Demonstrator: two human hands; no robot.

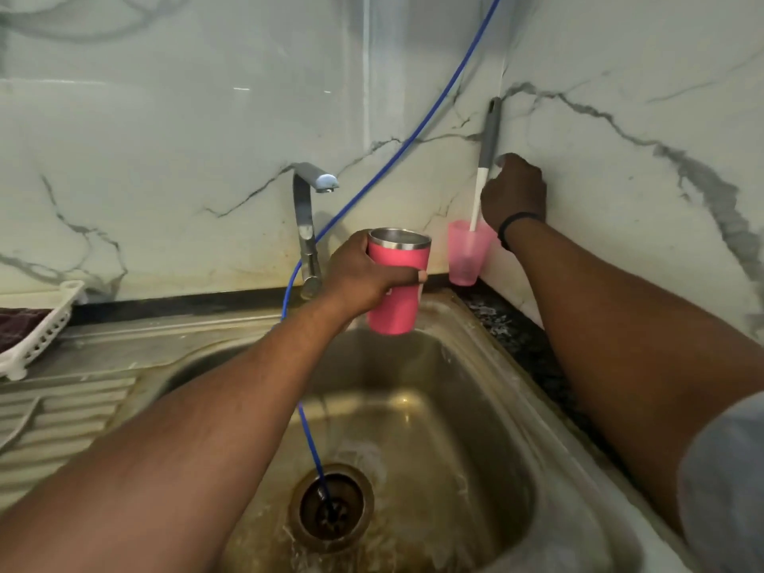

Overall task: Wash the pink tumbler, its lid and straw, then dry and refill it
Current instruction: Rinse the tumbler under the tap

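Note:
My left hand [364,275] grips the pink tumbler [397,295] upright above the back of the steel sink [488,366]; its steel rim is open, with no lid on it. My right hand [514,192] reaches to the back corner and touches the grey-and-white handle of a brush [484,175], fingers loosely curled beside it. The brush stands in a translucent pink cup [469,254] on the dark counter. Lid and straw are not in view.
A chrome tap [308,225] rises behind the sink, left of the tumbler. A blue hose [413,138] runs from the wall down into the drain [330,506]. Water lies in the basin. A white rack [41,332] with a dark cloth sits at the left on the draining board.

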